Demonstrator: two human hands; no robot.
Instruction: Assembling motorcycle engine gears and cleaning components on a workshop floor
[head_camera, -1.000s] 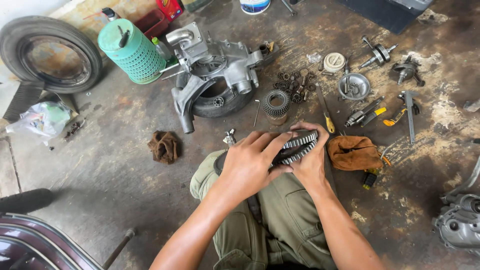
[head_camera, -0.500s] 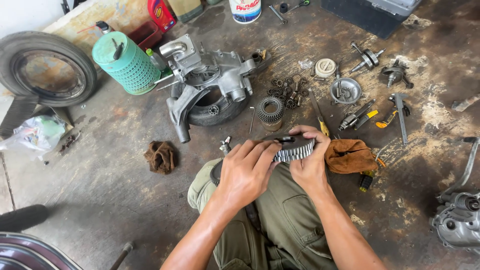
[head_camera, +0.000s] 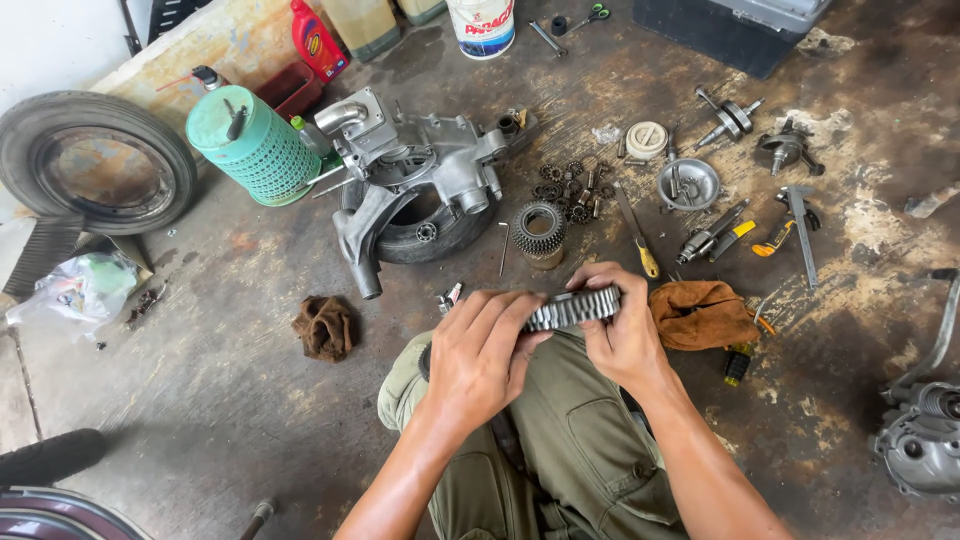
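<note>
I hold a stack of toothed metal gears (head_camera: 573, 307) edge-on between both hands, over my knees in olive trousers (head_camera: 545, 440). My left hand (head_camera: 482, 355) grips its left end with fingers curled over the teeth. My right hand (head_camera: 622, 330) clasps the right end, thumb below. Just beyond the hands, on the concrete floor, a round gear cluster (head_camera: 540, 231) stands upright. A grey engine casing (head_camera: 420, 170) rests on a small tyre farther back.
A brown rag (head_camera: 700, 313) lies right of my right hand, a darker rag (head_camera: 324, 327) to the left. A screwdriver (head_camera: 636, 231), small parts, a metal bowl (head_camera: 688, 183), a crankshaft (head_camera: 732, 116), a green basket (head_camera: 254, 146), a tyre (head_camera: 95, 160) and bottles lie around.
Both hands have turned the gear stack from a tilted, face-up pose to lying edge-on and level. The view has shifted down a little, showing more of the floor at the back.
</note>
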